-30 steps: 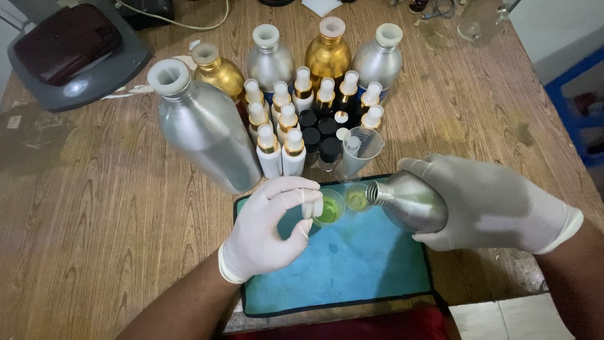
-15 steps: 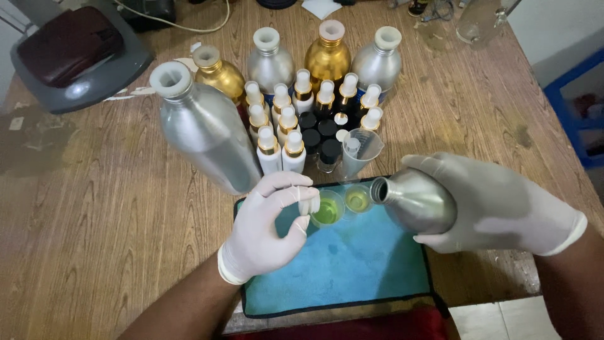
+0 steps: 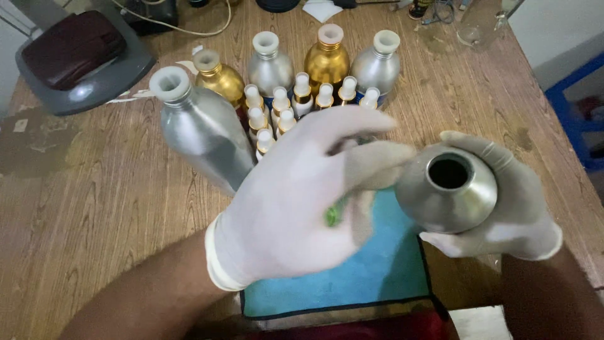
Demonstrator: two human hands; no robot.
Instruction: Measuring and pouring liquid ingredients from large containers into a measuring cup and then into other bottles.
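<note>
Silver bottle [image 3: 448,189], open mouth facing the camera, sits gripped in the gloved right hand [image 3: 503,208] at 3 o'clock, above the blue mat [image 3: 377,271]. At centre, the gloved left hand [image 3: 296,201] is loosely curled; something small and green shows by its fingers, but whether it grips it is unclear. At 11 o'clock stands a large silver bottle [image 3: 201,132]; at 12, small vials [image 3: 283,107] before gold and silver bottles [image 3: 327,60].

My left hand [image 3: 296,208] is blurred and hides most of the small green thing [image 3: 333,214] it pinches; the blue mat [image 3: 377,271] lies partly covered.
</note>
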